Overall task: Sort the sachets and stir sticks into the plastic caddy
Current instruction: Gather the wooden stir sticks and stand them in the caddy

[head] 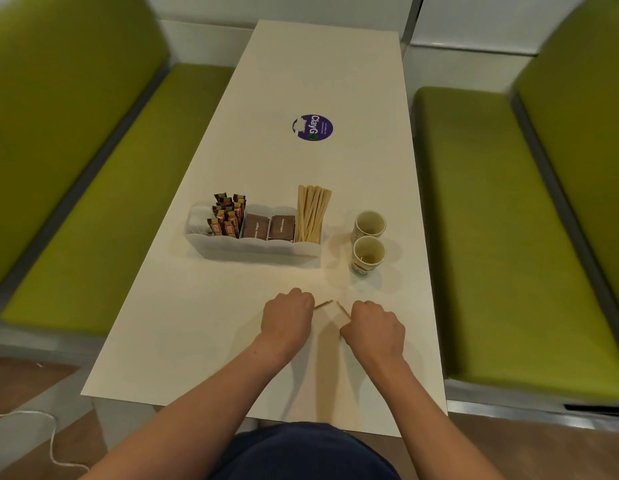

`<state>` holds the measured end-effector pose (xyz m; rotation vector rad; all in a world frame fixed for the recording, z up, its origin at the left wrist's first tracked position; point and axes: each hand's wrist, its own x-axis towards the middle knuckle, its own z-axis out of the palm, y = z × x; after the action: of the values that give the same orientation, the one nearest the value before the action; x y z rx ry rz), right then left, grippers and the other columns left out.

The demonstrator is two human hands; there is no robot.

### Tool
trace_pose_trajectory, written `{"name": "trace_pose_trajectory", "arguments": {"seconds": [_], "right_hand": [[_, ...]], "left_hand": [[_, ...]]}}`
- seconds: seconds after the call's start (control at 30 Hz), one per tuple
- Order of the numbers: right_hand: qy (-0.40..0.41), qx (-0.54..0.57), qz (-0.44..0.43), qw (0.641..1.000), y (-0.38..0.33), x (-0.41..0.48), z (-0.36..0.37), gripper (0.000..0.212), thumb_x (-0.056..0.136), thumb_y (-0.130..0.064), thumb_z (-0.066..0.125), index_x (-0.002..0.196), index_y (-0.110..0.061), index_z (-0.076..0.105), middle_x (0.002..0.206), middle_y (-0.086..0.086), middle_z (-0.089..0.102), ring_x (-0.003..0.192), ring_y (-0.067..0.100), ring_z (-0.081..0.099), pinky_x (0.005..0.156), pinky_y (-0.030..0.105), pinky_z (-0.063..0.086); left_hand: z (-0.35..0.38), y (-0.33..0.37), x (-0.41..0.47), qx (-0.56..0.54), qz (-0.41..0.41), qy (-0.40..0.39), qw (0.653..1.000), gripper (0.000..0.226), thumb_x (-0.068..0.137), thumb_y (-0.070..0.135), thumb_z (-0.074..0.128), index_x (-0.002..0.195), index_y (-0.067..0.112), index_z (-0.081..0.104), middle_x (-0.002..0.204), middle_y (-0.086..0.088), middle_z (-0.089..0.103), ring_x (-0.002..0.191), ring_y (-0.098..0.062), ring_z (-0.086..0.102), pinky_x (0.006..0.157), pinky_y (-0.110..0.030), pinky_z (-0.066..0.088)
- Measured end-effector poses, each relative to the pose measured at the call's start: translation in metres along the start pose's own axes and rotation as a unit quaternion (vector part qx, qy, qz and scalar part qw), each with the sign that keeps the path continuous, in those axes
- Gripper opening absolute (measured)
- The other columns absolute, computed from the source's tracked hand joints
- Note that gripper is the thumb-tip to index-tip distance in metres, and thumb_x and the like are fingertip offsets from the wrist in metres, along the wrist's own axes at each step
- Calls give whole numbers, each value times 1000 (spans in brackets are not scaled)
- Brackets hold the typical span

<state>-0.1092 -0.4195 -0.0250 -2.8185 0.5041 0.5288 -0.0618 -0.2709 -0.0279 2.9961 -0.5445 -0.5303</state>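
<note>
You are facing a long white table [232, 341] that runs away from you between two green padded benches, the left bench [93, 202] and the right bench [491, 237]. A white cord [48, 431] lies on the wooden floor at your lower left. A round purple sticker [313, 127] sits on the tabletop, well beyond everything else.

The plastic caddy [259, 249] is a pale, translucent trough with a scalloped front wall. It stands crosswise on the table ahead of you. Its leftmost compartment holds white sachets [199, 218]. Next come orange-and-brown stick sachets [228, 216] standing upright, then two compartments of flat brown sachets [255, 227]. The rightmost compartment holds a sheaf of wooden stir sticks [311, 214] that lean back and rise well above the rim. Just right of the caddy, two paper cups [369, 225] stand one behind the other, close together.

Your hands are on the near side of the caddy, apart from it and low over the tabletop. Your left hand [287, 317] is curled into a fist round one loose stick [324, 304], whose end pokes out to the right. Your right hand [374, 327] is likewise curled round a second stick [342, 309], which points up and to the left. The two free tips almost meet between your hands.
</note>
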Motion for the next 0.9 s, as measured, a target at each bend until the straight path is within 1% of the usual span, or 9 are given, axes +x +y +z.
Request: {"name": "trace_pose_trajectory", "arguments": {"seconds": [0.1,0.2,0.27,0.33,0.43,0.5,0.7,0.77,0.9], "right_hand": [[25,51,-1,998,7,-4,-1,7,81,-23,59,83,-16,59,82,-3,61,72,22,58,58,28,42],[49,161,-3,986,13,-12,-4,8,81,-35,67,84,-29,64,78,-13,64,72,13,62,67,31,56],[70,259,-3,963,12,-16,-11,7,80,-33,72,82,-31,66,75,-17,65,69,9,64,69,33,59],[90,349,-6,933,9,-17,-22,9,80,-26,75,78,-31,68,73,-16,68,70,7,66,69,30,59],[119,458,-22,881,1,-14,-39,11,85,-18,76,80,-28,71,76,-13,71,73,5,65,67,22,55],[146,503,-30,851,-5,-11,-49,12,86,-16,76,81,-26,71,77,-10,70,71,6,63,65,17,51],[234,558,-31,795,-22,21,-78,15,89,-14,75,81,-25,69,72,-9,65,65,5,56,62,18,50],[251,555,-38,792,-28,37,-88,14,88,-15,74,82,-25,68,72,-8,66,65,6,57,62,20,51],[267,535,-46,800,-46,74,-102,7,88,-17,74,88,-23,70,78,-9,70,72,4,64,66,18,53]], "left_hand": [[-6,-15,8,-26,9,2,1000,14,81,2,51,88,14,50,98,-7,59,76,-29,51,59,-33,33],[-23,-28,18,-148,-4,39,988,20,77,12,61,95,19,66,90,1,67,83,-24,63,63,-33,50],[-47,-33,26,-269,-8,89,959,25,76,12,69,99,22,73,85,7,70,77,-13,66,69,-33,58],[-75,-36,39,-371,-10,150,916,28,77,11,74,104,19,76,85,9,73,76,-6,68,73,-26,60],[-109,-37,67,-449,-13,228,864,20,77,16,75,96,23,79,80,11,74,73,-4,70,70,-21,58],[-119,-36,85,-473,-22,252,844,17,77,18,74,92,25,78,80,11,74,73,-4,70,69,-22,57],[-100,-31,113,-467,-57,239,850,16,78,15,74,94,18,76,77,11,71,73,-5,67,64,-17,50],[-88,-33,117,-470,-65,222,852,18,78,15,74,96,16,74,78,9,70,74,-7,67,65,-19,53],[-76,-34,120,-458,-72,203,862,17,77,12,74,94,16,70,76,6,68,71,-5,63,61,-10,45]]}}
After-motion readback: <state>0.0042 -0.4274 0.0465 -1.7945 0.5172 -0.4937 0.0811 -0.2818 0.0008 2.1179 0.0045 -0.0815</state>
